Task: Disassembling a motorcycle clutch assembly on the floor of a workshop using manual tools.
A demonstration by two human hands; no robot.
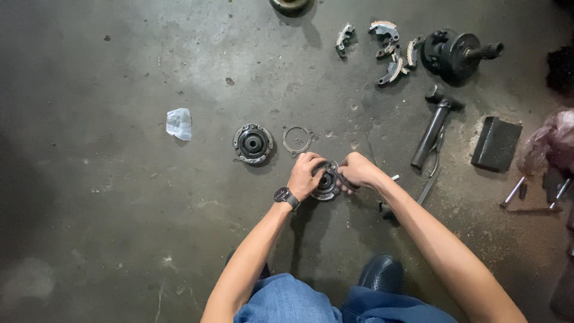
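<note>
Round metal hub [326,182] on the floor, clasped between left hand [305,175] and right hand [357,170], fingers seemingly closed around its rim.

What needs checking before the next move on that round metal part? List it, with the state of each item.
1. Both hands on the part: left hand and right hand grip the round dark metal hub from either side. Ok.
2. Hub resting on the grey concrete floor: cannot tell.
3. Thin metal ring within reach, lying just above the left hand. Ok.
4. Second round black hub apart from the work, left of the ring. Ok.
5. Black cylindrical tool off to the right, untouched. Ok.
6. Small parts inside the held hub: hidden by fingers, cannot tell.
</note>
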